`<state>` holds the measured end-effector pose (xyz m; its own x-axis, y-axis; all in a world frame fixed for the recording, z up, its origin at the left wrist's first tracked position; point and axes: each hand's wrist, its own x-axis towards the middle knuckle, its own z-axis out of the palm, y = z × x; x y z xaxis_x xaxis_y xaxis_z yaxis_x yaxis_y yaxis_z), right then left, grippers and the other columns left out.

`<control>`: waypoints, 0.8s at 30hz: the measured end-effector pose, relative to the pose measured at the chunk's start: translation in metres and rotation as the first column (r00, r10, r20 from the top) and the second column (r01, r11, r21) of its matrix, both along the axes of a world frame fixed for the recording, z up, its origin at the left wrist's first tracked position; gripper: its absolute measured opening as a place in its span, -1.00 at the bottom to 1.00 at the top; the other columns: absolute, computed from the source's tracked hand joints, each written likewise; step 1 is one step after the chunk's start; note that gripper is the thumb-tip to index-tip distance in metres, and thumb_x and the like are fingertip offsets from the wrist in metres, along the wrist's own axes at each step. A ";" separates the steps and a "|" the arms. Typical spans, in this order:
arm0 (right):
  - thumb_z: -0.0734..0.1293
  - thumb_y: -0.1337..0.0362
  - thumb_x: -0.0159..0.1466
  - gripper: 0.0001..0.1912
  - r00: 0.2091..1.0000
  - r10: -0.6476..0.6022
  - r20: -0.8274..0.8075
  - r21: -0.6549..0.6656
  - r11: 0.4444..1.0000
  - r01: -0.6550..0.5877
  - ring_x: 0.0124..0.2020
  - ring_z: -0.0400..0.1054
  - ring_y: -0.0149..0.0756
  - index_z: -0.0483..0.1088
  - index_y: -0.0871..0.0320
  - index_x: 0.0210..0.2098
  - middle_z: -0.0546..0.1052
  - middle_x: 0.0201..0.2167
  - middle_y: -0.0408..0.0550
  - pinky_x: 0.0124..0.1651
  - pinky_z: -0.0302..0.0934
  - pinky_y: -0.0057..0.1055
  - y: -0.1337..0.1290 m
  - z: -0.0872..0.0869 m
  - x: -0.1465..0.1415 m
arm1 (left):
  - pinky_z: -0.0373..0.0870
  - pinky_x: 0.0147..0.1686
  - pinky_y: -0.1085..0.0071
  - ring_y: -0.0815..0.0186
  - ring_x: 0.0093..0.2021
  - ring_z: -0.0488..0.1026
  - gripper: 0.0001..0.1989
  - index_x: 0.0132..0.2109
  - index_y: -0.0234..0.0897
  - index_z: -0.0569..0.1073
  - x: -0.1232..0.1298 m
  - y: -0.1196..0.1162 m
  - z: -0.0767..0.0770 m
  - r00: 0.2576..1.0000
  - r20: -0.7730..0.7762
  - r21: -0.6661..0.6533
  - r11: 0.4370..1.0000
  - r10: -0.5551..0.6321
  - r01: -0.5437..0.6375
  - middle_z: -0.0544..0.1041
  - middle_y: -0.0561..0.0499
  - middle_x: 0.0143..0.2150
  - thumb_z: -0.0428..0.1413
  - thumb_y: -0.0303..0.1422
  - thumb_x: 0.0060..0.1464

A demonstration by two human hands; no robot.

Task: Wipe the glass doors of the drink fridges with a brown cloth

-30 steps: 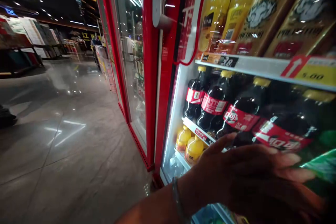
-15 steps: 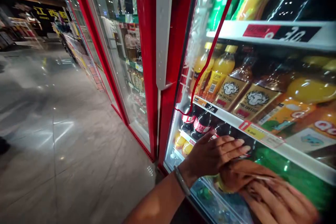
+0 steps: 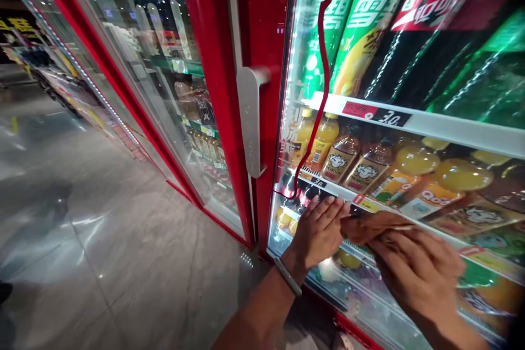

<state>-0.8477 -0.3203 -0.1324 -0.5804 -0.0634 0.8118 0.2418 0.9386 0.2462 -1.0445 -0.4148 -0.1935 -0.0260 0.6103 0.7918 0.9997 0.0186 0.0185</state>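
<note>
My left hand (image 3: 318, 235), with a band at the wrist, lies against the glass door (image 3: 328, 292) of a lit drinks cooler, its fingers stretched out. To its right my right hand (image 3: 418, 268) has its fingers bent round a brown cloth (image 3: 369, 227), which is pressed to the glass. The left fingertips are at the cloth's left edge. Behind the glass stand green bottles (image 3: 365, 16), bottles with gold labels (image 3: 338, 158) and yellow juice bottles (image 3: 418, 159) on white shelves.
A grey door handle (image 3: 250, 120) sticks out from the red frame (image 3: 268, 27) left of my hands. Another glass-fronted cooler (image 3: 156, 82) stands further left, beside the shiny grey floor (image 3: 135, 240). Part of a shoe (image 3: 344, 340) shows at the bottom.
The view has shifted, showing more of the upper bottles and the whole handle. Both hands and the cloth have moved up over the glass, towards the shelf edge with the price tags.
</note>
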 end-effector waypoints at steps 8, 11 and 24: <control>0.43 0.30 0.32 -0.72 0.994 -0.057 -0.095 0.019 0.998 0.059 0.09 0.36 -0.10 0.55 -0.03 0.02 0.63 -0.10 -0.08 0.27 0.14 -0.05 -0.020 0.035 -0.049 | 0.07 0.54 0.12 0.18 0.50 0.24 -0.38 0.44 -0.28 0.28 -0.016 0.008 0.055 0.998 0.055 0.075 0.997 0.004 -0.008 0.48 -0.15 0.37 0.08 -0.36 0.28; 0.38 0.27 0.37 -0.66 0.999 0.010 0.034 -0.076 0.997 -0.007 0.05 0.40 -0.13 0.52 -0.08 0.12 0.64 -0.08 -0.11 0.28 0.13 -0.06 -0.019 0.036 -0.027 | 0.08 0.53 0.09 0.19 0.52 0.19 -0.34 0.50 -0.32 0.14 -0.019 0.004 0.060 0.999 0.041 0.125 0.992 0.012 -0.017 0.46 -0.18 0.39 0.04 -0.39 0.32; 0.50 0.36 0.26 -0.40 0.993 -0.013 -0.114 -0.028 1.000 0.009 -0.02 0.48 -0.19 0.44 0.01 0.28 0.67 -0.09 -0.08 0.08 0.23 -0.23 -0.014 0.105 -0.056 | -0.05 0.56 0.01 0.15 0.60 -0.04 -0.36 0.50 -0.28 0.15 -0.016 -0.003 0.133 0.984 -0.044 0.217 0.963 0.175 -0.162 0.34 -0.18 0.47 0.02 -0.40 0.33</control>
<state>-0.9040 -0.3346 -0.0278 -0.4844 -0.0344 0.8742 0.2773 0.9417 0.1907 -1.0605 -0.4182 -0.0608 -0.0603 0.4192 0.9059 0.9817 0.1891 -0.0221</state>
